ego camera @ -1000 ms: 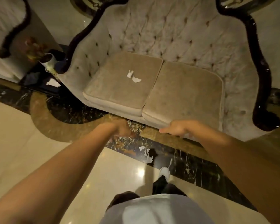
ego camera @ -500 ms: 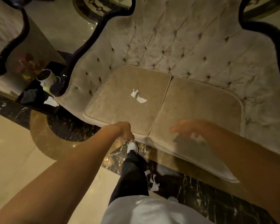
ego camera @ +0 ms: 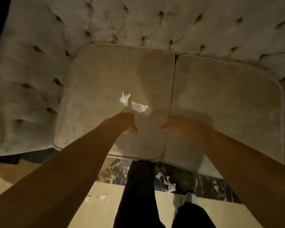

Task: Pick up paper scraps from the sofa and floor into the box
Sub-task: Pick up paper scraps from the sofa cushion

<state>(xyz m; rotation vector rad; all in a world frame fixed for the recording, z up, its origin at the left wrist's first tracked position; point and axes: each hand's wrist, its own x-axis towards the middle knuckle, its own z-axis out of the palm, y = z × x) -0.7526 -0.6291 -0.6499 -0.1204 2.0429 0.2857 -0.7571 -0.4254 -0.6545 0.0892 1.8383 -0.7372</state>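
Soft, fuzzy sofa cloth fills the top, with deep button dimples in the back and two flat, square seat cushions. Two torn white paper scraps on the left cushion lie close together, crinkly and jagged. The left hand hovers just below them, its grip curled into a loose fist holding nothing you can see. The right hand is blurry; its grip looks spread. More white scraps on the floor sit on shiny dark marble by a shoe.
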